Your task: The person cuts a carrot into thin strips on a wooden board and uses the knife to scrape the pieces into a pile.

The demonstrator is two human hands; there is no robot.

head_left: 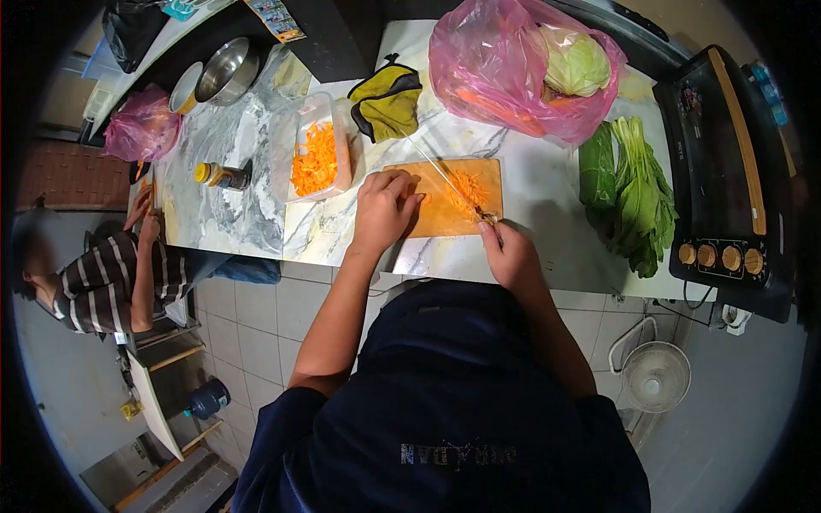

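Note:
On the marble counter lies an orange-brown cutting board (436, 224) with a heap of shredded carrot (464, 192). My right hand (511, 254) is closed around the handle of a knife (438, 169); its blade slants over the board toward the back left, alongside the shreds. At the board's left side my left hand (385, 209) rests with bent fingers and thumb drawn in. A bit of orange shows by its thumb, but what lies under the fingers is hidden. Left of the board stands a clear plastic tub (344, 171) holding cut carrot (315, 161).
Behind the board are a green cloth (386, 103) and a pink bag (479, 77) with a cabbage (577, 64). Leafy greens (637, 197) and a black oven (710, 162) stand right. Left are a spice jar (221, 176), metal bowl (227, 73) and another person (111, 278) working.

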